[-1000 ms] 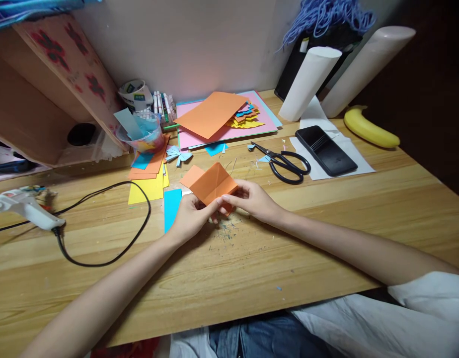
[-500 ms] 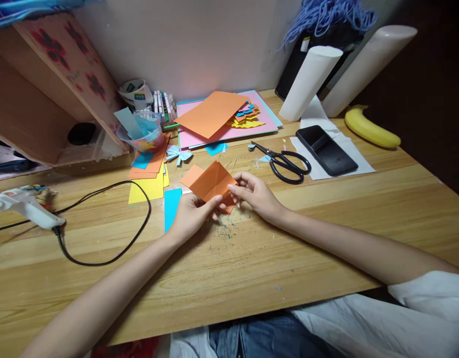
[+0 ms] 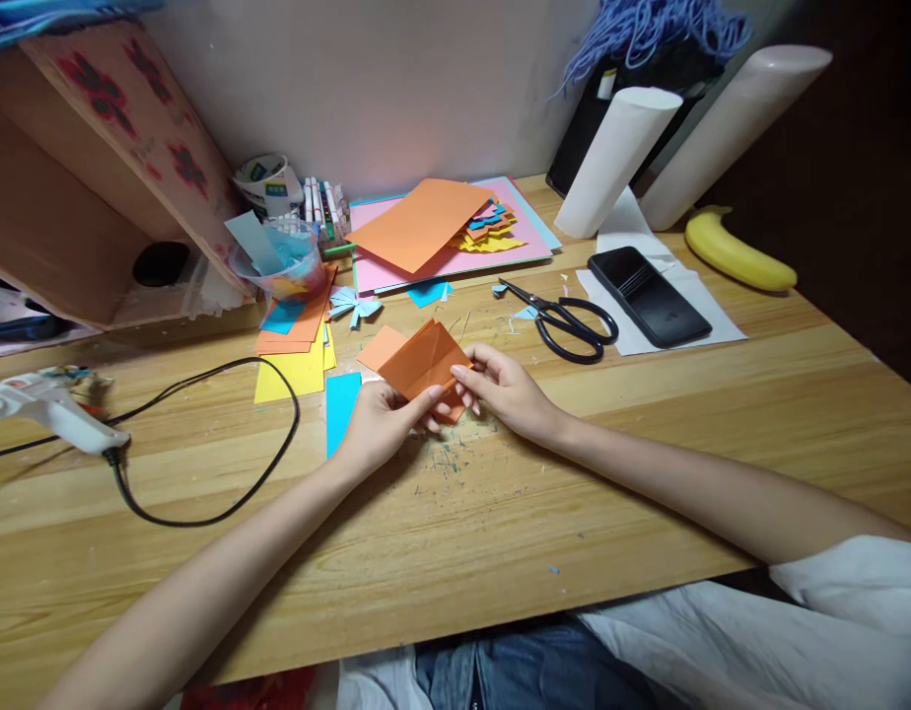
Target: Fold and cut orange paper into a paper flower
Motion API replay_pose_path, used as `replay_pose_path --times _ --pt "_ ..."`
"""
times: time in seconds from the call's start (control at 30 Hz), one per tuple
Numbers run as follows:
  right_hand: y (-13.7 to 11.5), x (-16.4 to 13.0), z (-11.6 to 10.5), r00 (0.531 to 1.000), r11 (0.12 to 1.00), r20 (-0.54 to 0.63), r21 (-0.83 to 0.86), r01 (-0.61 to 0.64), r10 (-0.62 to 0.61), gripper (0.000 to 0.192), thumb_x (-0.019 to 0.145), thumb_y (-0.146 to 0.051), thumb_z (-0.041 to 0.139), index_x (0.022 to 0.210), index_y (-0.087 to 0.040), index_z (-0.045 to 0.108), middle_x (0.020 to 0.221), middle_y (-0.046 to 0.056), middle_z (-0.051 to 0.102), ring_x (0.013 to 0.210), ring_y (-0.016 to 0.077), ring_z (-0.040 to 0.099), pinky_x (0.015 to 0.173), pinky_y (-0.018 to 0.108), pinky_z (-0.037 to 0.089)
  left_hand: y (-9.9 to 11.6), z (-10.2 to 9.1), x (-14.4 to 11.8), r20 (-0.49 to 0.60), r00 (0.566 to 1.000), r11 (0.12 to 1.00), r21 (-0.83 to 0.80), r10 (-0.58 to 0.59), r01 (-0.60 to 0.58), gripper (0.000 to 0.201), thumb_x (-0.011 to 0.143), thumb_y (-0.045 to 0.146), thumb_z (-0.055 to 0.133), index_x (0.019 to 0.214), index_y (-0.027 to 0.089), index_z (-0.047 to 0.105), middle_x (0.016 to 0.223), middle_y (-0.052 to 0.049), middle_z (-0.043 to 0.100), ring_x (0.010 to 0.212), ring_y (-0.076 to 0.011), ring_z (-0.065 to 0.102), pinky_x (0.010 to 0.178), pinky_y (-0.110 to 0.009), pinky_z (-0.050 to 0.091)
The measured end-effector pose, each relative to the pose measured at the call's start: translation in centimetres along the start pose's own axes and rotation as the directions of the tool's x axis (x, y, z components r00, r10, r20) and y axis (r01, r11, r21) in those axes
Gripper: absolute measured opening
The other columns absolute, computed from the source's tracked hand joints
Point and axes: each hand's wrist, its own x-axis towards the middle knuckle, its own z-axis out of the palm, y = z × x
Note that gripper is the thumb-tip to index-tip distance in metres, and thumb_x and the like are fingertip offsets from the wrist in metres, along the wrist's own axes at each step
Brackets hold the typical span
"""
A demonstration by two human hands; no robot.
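Note:
A creased orange sheet of paper (image 3: pixel 420 361) is held up over the desk between both hands. My left hand (image 3: pixel 385 419) pinches its lower edge, thumb on top and fingers underneath. At the right corner my right hand (image 3: pixel 504 390) grips the same sheet between thumb and fingers. Part of the folded paper shows below the fingers; its exact folds are hard to make out. Behind it lies a lighter orange piece (image 3: pixel 382 350), and a blue paper strip (image 3: pixel 342 409) is partly covered by my left hand.
Black-handled scissors (image 3: pixel 574 323) lie right of the hands, near a phone (image 3: pixel 648 296) and a banana (image 3: pixel 740 251). A glue gun (image 3: pixel 56 409) and its looped cable are on the left. Stacked coloured sheets (image 3: pixel 492 251), a plastic cup (image 3: pixel 282 261) and a paper roll (image 3: pixel 618 163) stand behind.
The orange paper has tilted slightly and looks a little darker. Both hands keep nearly the same place and hold; the other things have not moved.

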Motion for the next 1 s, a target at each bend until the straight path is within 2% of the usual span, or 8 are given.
replay_pose_path --times 0.2,0.47,0.7,1.0 --pt "0.06 0.09 0.07 1.000 1.000 -0.004 0.003 -0.019 0.019 0.020 0.083 -0.037 0.055 0.082 -0.018 0.048 0.065 -0.004 0.051 0.051 0.0059 0.048 0.044 0.018 0.037 0.04 -0.06 -0.04 0.001 1.000 1.000 0.007 -0.009 0.009 0.030 0.077 0.037 0.062 0.079 0.008 0.067 0.071 -0.010 0.071 0.047 -0.0093 0.059 0.045 -0.019 0.046" --pt "-0.43 0.02 0.27 0.996 0.998 0.073 -0.025 -0.057 0.058 0.021 0.079 -0.032 0.061 0.088 -0.016 0.053 0.070 -0.002 0.056 0.059 0.0077 0.052 0.050 0.020 0.039 0.23 -0.32 0.06 0.029 1.000 1.000 0.029 -0.004 0.003 0.030 0.077 0.040 0.062 0.074 0.010 0.066 0.071 -0.009 0.071 0.049 -0.0087 0.059 0.044 -0.017 0.040" --pt "-0.60 -0.01 0.22 0.994 0.995 0.049 -0.042 -0.091 0.093 0.021 0.079 -0.035 0.058 0.084 -0.015 0.054 0.063 -0.003 0.054 0.049 0.0065 0.047 0.045 0.020 0.036 0.04 -0.29 0.10 0.019 1.000 1.000 0.024 0.000 -0.001 0.029 0.077 0.038 0.061 0.074 0.010 0.065 0.073 -0.010 0.071 0.046 -0.0069 0.057 0.043 -0.017 0.038" --pt "-0.26 0.16 -0.10 0.996 0.997 0.062 -0.050 -0.057 0.060 0.025 0.084 -0.037 0.050 0.072 -0.016 0.051 0.059 -0.003 0.053 0.046 0.0062 0.046 0.043 0.019 0.035 -0.33 -0.50 0.20 0.006 1.000 1.000 0.020 0.013 -0.013 0.029 0.077 0.039 0.061 0.075 0.010 0.064 0.072 -0.009 0.070 0.047 -0.0080 0.058 0.044 -0.018 0.039"
